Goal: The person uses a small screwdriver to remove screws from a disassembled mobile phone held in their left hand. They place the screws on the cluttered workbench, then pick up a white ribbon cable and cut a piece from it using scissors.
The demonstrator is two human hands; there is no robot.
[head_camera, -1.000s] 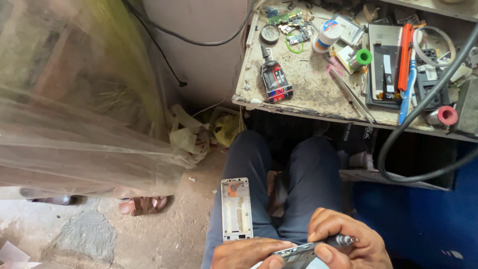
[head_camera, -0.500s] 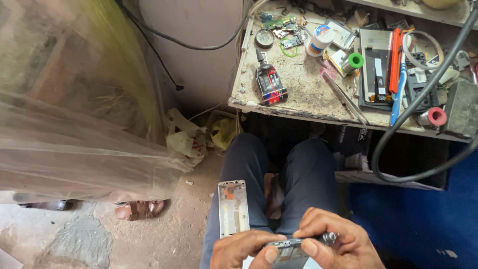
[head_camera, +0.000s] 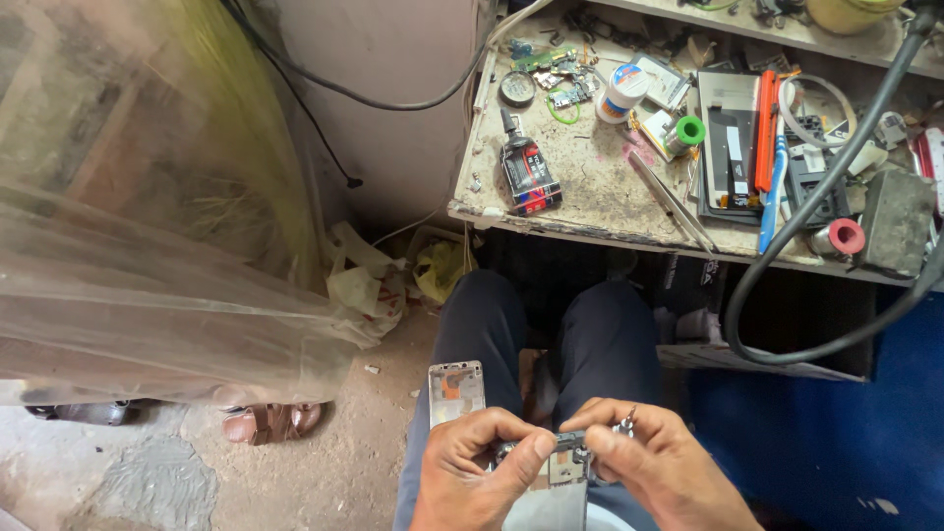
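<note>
Both my hands work over my lap at the bottom of the view. My left hand [head_camera: 479, 470] pinches the top end of an opened phone body [head_camera: 559, 472]. My right hand [head_camera: 657, 470] grips the same phone from the right and also holds a small metal tool whose tip [head_camera: 625, 421] sticks up above the fingers. A grey phone frame [head_camera: 456, 390] rests on my left thigh, just above the left hand. The lower part of the phone is cut off by the frame's edge.
A dirty workbench [head_camera: 590, 202] stands ahead, cluttered with a glue bottle [head_camera: 527, 167], tweezers [head_camera: 673, 202], a white jar [head_camera: 621, 92], a green tape roll [head_camera: 686, 133], a blue toothbrush [head_camera: 774, 202] and phone parts. A thick black cable [head_camera: 787, 246] loops at right. Clear plastic sheeting [head_camera: 147, 295] hangs left; a sandal [head_camera: 267, 421] lies on the dirt floor.
The view has shifted so my hands and lap sit higher in the picture. Both hands have closed in on the phone's top end; the left hand has come forward onto it.
</note>
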